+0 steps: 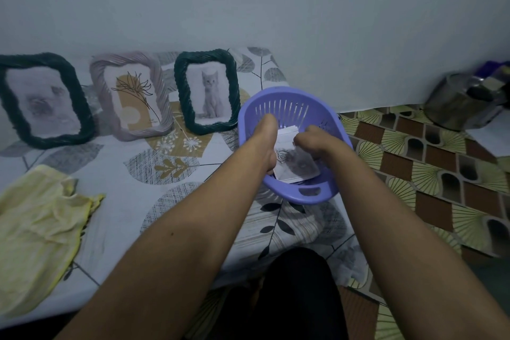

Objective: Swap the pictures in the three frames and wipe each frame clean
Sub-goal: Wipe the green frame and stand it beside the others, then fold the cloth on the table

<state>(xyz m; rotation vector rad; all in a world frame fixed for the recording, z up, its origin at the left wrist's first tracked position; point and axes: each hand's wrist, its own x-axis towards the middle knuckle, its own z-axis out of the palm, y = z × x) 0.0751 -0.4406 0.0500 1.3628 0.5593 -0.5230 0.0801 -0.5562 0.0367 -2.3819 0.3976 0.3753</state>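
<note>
While the left hand (pixel 265 146) and right hand (pixel 317 143) grasped loose prints (pixel 295 167) inside the purple basket (pixel 287 106), picture selection was probably in hand. Next, one print needed lifting clear toward the three frames (pixel 165 107) left of the basket.

Place: a home, by the look of it a bedroom corner
Bed: low mattress under a leaf-print sheet (pixel 118 201), pushed against the far wall
Wall: plain pale paint (pixel 276 8)
Floor: fan-patterned vinyl (pixel 414 174) on the right
Keepsakes: dark frame (pixel 41 99), pale frame (pixel 132 96) and kitten frame (pixel 208 94) lined up along the far side of the bed
Household bits: lilac plastic basket (pixel 287 94) holding loose prints (pixel 295 165), yellow cloth (pixel 36 229) near left, steel pot (pixel 463 107) far right
</note>
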